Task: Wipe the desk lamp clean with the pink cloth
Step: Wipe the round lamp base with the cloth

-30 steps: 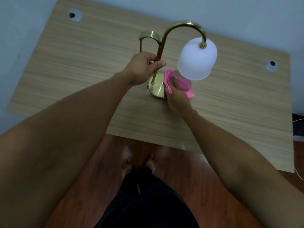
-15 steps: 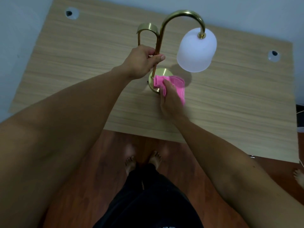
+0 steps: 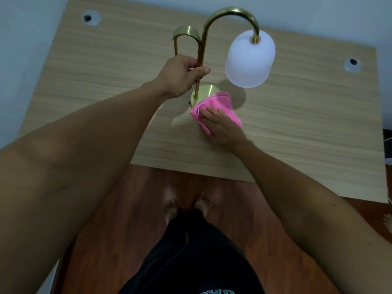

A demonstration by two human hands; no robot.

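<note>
A brass desk lamp [image 3: 228, 14] with a curved neck stands on the wooden desk [image 3: 307, 128]. Its white frosted shade [image 3: 250, 58] hangs to the right of the stem. My left hand [image 3: 182, 76] grips the thin upright stem above the round brass base [image 3: 204, 92]. My right hand [image 3: 222, 126] presses the folded pink cloth [image 3: 218, 105] flat over the near right part of the base and the desk beside it. The cloth hides part of the base.
Two round cable holes sit in the desk, one at the far left [image 3: 91, 18] and one at the far right [image 3: 352, 64]. A second brass arch [image 3: 186, 33] rises behind the stem. The desk's near edge runs above my bare feet on a wooden floor.
My right hand has slid the pink cloth from beside the stem toward me and to the right, flattening it over the base's near edge. My left hand keeps its hold on the stem.
</note>
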